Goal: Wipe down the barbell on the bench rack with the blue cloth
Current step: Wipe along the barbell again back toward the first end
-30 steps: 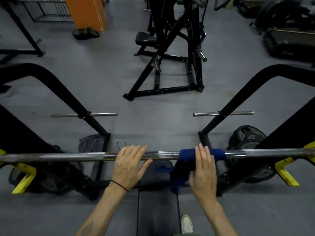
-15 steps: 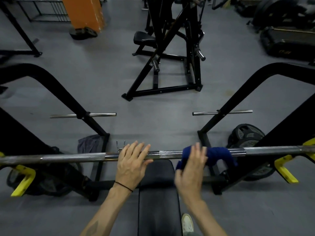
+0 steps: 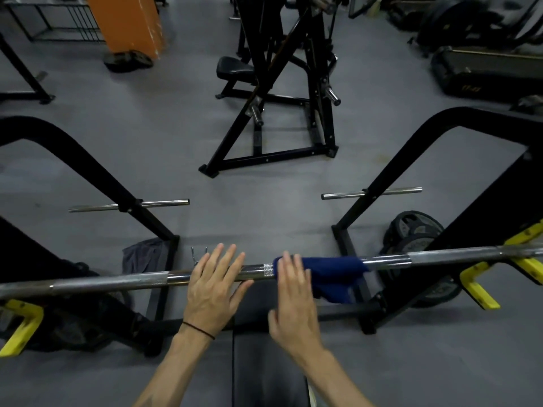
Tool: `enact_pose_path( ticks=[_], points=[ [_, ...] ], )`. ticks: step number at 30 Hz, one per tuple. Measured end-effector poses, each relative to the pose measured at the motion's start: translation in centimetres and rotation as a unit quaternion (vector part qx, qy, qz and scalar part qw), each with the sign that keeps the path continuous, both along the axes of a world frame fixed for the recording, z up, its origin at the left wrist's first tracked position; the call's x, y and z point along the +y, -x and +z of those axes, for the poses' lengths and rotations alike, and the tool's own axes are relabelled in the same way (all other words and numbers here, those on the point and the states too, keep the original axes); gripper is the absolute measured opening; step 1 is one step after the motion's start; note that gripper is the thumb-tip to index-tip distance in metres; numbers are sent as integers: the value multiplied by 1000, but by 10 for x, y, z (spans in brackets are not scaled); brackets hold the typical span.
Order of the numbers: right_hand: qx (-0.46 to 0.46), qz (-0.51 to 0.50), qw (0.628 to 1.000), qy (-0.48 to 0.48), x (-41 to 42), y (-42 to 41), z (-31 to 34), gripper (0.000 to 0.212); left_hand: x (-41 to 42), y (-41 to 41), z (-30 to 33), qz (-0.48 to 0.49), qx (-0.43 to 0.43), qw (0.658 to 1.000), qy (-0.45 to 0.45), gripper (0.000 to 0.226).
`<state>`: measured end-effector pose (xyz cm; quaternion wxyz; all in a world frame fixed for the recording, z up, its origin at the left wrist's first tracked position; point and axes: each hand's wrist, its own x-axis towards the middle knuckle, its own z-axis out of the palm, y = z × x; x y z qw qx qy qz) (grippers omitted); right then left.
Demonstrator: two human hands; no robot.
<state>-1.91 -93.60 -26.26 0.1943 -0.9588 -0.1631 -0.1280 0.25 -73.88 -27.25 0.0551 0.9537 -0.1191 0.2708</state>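
A steel barbell [image 3: 117,282] lies across the bench rack, resting in yellow hooks [image 3: 482,289] at both ends. A blue cloth [image 3: 332,274] is draped over the bar right of centre, its tail hanging down on my side. My left hand [image 3: 214,286] rests flat on the bar with straight, spread fingers. My right hand [image 3: 293,298] lies with straight fingers pressing on the left end of the cloth, over the bar.
The black bench pad [image 3: 264,362] runs under the bar toward me. Black rack uprights [image 3: 111,183] with chrome plate pegs [image 3: 373,193] stand on both sides. Weight plates [image 3: 417,230] lie on the floor at right, a grey rag [image 3: 144,257] at left. Another machine [image 3: 282,92] stands ahead.
My right hand has slid left along the bar with the cloth, from well right of centre to near the knurled ring. My left hand has stayed in place.
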Motion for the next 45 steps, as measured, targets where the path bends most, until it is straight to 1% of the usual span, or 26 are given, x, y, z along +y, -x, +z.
enact_pose_path(
  ticks=[2,3,4,6,9,10,11,13,15,16,19,21,22,23,25,28,29,31,33,34,35,37,39,41,43,45],
  points=[
    [-17,90,994,51,-32,-11,-1,115,6,-1,1,1,12,1000,-10,51],
    [-23,108,992,66,-55,-19,-2,111,7,0,3,10,20,1000,-7,51],
    [-42,98,992,68,-77,-27,-5,107,8,2,4,22,26,999,-4,52],
    [-63,28,997,32,-105,-33,-5,101,6,3,7,38,29,999,2,52],
    [-11,-69,996,-63,-58,-20,-6,96,0,2,10,54,33,998,6,53],
    [12,-71,993,-94,-34,-13,-4,96,-2,1,11,53,33,998,3,54],
    [25,-44,994,-100,-15,-5,-1,96,-2,1,12,50,36,998,-1,54],
    [21,36,998,-55,-5,-3,1,97,0,2,14,49,47,998,-8,56],
    [-8,78,997,-9,-32,-12,-6,94,3,4,14,52,67,996,-18,56],
    [-27,75,997,2,-51,-16,-10,90,3,6,13,52,75,996,-21,56],
    [-52,-24,997,-55,-74,-20,-14,77,3,7,14,43,70,997,-14,53],
    [-28,-85,990,-110,-40,-19,-14,85,6,6,14,35,65,997,-10,52],
    [-12,-88,989,-116,-18,-17,-14,89,7,7,14,28,65,997,-11,51],
    [-5,-71,992,-100,1,-11,-14,92,9,7,13,19,65,998,-13,51],
    [-23,-6,1000,-19,8,-6,-18,91,14,7,13,-3,68,997,-20,51],
    [-72,67,994,55,-47,-17,-15,78,36,8,13,1,57,998,-11,53],
    [-80,58,994,56,-63,-20,-12,73,47,10,13,8,45,999,-3,53],
    [-79,-16,997,21,-74,-20,-11,68,62,13,11,9,24,1000,4,52],
    [-63,-88,993,-52,-41,-15,-11,74,63,13,11,24,14,1000,6,52],
    [-52,-94,991,-82,-16,-11,-10,78,61,12,12,39,12,999,4,52],
    [-40,-65,993,-94,9,-6,-9,81,58,11,12,50,9,999,0,52],
    [-30,43,997,-59,38,7,-6,83,59,9,13,41,8,999,-3,52],
    [-41,90,995,-16,29,3,-3,80,65,5,14,19,18,1000,-3,51],
    [-55,59,997,2,1,-6,-5,75,68,4,15,13,28,1000,2,49],
    [-75,-4,997,18,-33,-14,-6,71,68,3,15,3,31,1000,-3,45],
    [-65,-64,996,0,-37,-15,-6,71,71,-1,20,-18,33,999,-22,43]
  ],
)
